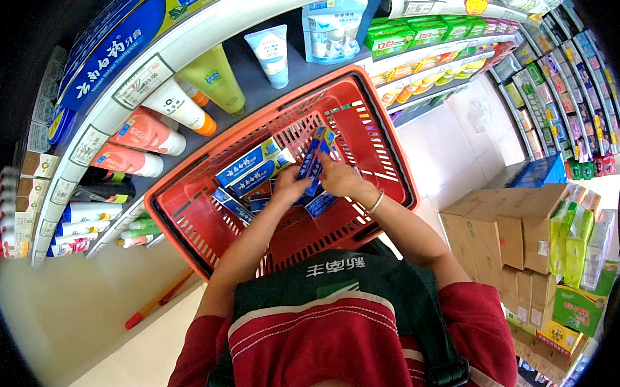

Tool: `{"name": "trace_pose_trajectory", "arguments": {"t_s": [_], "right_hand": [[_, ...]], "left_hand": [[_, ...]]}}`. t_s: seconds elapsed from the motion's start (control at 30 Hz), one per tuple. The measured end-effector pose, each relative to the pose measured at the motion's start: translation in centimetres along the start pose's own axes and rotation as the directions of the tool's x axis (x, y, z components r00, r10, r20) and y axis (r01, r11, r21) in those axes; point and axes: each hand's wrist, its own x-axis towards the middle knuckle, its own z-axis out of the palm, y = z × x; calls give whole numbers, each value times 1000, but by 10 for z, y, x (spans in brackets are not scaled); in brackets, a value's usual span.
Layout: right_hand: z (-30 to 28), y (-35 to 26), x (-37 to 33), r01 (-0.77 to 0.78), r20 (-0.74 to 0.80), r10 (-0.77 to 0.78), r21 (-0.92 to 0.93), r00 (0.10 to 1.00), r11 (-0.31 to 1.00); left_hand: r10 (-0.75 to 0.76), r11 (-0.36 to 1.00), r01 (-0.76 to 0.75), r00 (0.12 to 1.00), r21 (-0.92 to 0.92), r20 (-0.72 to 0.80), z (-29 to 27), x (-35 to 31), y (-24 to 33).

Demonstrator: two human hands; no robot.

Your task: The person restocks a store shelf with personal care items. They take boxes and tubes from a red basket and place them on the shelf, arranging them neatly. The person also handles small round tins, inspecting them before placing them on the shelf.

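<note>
A red plastic shopping basket (390, 138) stands in front of me with several blue toothpaste boxes inside. One narrow blue toothpaste box (314, 163) is tilted up between my hands. My right hand (340, 177) is closed on its right side, with a light bracelet at the wrist. On the box's lower left side, my left hand (291, 185) has its fingers bent in and pressed together; its fingertips are partly hidden. Other toothpaste boxes (252, 164) lie side by side left of my hands, and another toothpaste box (321, 204) lies under my right hand.
A shelf (129, 89) curves along the left and far side, holding a green tube (214, 80), a white tube (269, 55) and pink tubes (148, 132). Cardboard cartons (493, 235) are stacked at the right, beside green packages (567, 235). Tiled floor (475, 125) shows beyond the basket.
</note>
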Motion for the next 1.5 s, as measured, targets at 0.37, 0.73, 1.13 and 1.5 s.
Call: {"name": "trace_pose_trajectory", "arguments": {"t_s": [0.37, 0.73, 1.13, 1.5], "right_hand": [[-39, 19, -35, 256, -412, -50, 465, 910, 848], [-134, -3, -160, 479, -680, 60, 573, 731, 665], [-96, 57, -334, 480, -694, 496, 720, 522, 502], [-78, 57, -352, 554, -716, 573, 686, 399, 471]], "left_hand": [[-50, 883, 153, 971, -444, 234, -70, -66, 98], [166, 887, 40, 902, -460, 399, -12, -83, 192], [214, 962, 59, 452, -268, 866, 130, -100, 258], [189, 971, 72, 345, -226, 919, 153, -106, 242]]}}
